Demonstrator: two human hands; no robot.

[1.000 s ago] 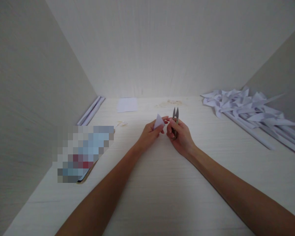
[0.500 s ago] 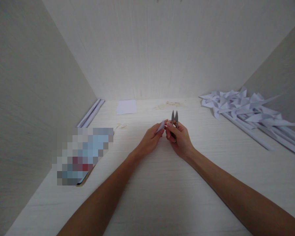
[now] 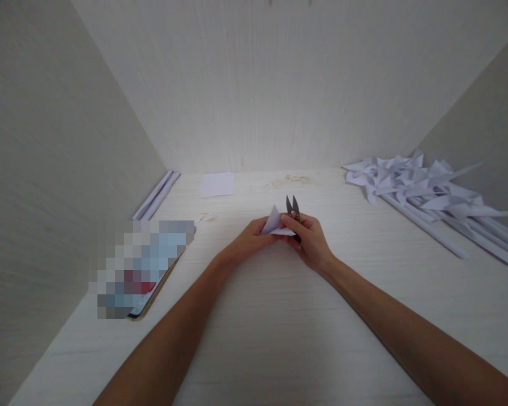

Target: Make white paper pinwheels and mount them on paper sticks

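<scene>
My left hand (image 3: 248,239) pinches a small folded white paper piece (image 3: 275,223) near the middle of the pale table (image 3: 279,338). My right hand (image 3: 309,239) is closed around a pair of small metal thread snips (image 3: 292,207), whose two blade tips point away from me, slightly apart. The right thumb also rests on the paper's lower edge. Both hands meet just above the tabletop.
A pile of white paper pinwheels on rolled paper sticks (image 3: 423,194) lies at the right. A small white paper square (image 3: 218,184) lies at the back, rolled paper sticks (image 3: 156,194) along the left wall, and a blurred flat object (image 3: 141,265) at the left.
The hands have sunk slightly toward me and to the left. The paper piece has turned and now shows a wider triangular face; the snips have shifted left with the right hand.
</scene>
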